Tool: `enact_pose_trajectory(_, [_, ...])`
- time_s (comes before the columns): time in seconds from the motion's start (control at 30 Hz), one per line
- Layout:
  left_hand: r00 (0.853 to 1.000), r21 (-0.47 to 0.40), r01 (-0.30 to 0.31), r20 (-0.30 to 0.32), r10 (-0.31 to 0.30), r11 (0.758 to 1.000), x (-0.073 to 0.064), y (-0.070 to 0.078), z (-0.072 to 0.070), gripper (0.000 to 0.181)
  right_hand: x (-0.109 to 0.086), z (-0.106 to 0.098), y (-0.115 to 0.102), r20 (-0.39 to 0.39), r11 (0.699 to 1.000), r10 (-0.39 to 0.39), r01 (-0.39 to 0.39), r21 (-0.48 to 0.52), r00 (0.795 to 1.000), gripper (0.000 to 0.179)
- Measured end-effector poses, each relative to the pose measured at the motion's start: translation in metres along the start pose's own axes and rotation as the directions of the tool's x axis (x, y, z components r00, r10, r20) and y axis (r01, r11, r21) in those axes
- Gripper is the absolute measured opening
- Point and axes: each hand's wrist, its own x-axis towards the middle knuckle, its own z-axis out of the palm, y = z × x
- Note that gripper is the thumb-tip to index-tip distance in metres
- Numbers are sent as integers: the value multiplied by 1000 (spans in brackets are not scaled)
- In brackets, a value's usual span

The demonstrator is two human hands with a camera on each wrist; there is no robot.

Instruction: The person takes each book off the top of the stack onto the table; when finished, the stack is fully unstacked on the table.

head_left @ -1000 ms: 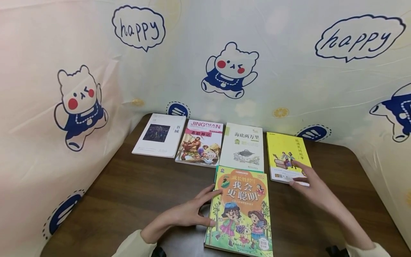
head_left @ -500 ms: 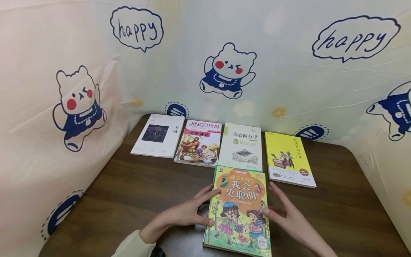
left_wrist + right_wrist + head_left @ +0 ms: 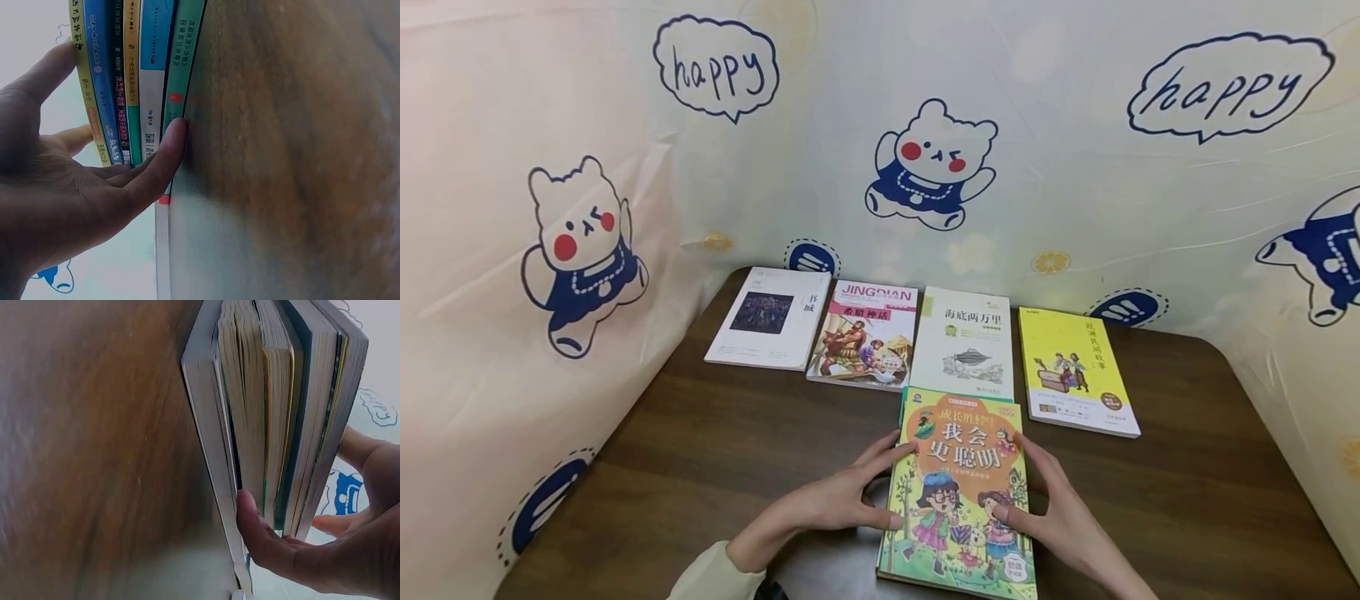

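Observation:
A stack of several books (image 3: pixel 958 542) lies at the front middle of the table. Its top book has a yellow-green cover with an orange patch and two cartoon children. My left hand (image 3: pixel 831 500) holds the stack's left side, thumb and index finger at the cover's edge. In the left wrist view, its lower fingers (image 3: pixel 159 165) lie against the coloured spines (image 3: pixel 150 112). From the right side, my right hand (image 3: pixel 1063 512) holds the stack with its thumb over the cover. The right wrist view shows fingers (image 3: pixel 256 528) along the page edges (image 3: pixel 250 425).
Behind the stack, a white book (image 3: pixel 767 317), a Greek-myth book (image 3: pixel 862 333), a pale green-white book (image 3: pixel 962 342) and a yellow book (image 3: pixel 1075 371) lie in a row on the brown table (image 3: pixel 700 442). A patterned cloth backdrop (image 3: pixel 820 167) surrounds the table.
My right hand has moved from the yellow book to the stack's right side, its thumb now on the top cover. The yellow book, uncovered, sits turned slightly. My left hand stays in place.

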Motion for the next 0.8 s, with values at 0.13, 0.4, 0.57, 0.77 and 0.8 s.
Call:
enact_pose_trajectory(0.13, [1000, 5, -6, 2, 6, 1000, 0, 0, 0, 86, 0, 1, 0, -1, 1000, 21, -21, 15, 1000, 92])
enact_pose_trajectory(0.4, [1000, -6, 4, 10, -4, 1000, 0, -1, -1, 84, -3, 0, -2, -11, 995, 22, -21, 93, 1000, 89])
enact_pose_trajectory(0.57, [1000, -2, 2, -4, -2, 1000, 0, -2, 0, 88, -2, 0, -2, -8, 995, 22, -21, 102, 1000, 89])
enact_pose_trajectory(0.77, [1000, -24, -1, -19, 0, 1000, 0, -2, 2, 93, -3, -4, 0, 2, 993, 24, -24, 112, 1000, 89])
enact_pose_trajectory(0.8, [1000, -26, 0, -20, 0, 1000, 0, -2, 3, 94, -3, -4, 1, 7, 992, 30, -30, 125, 1000, 89])
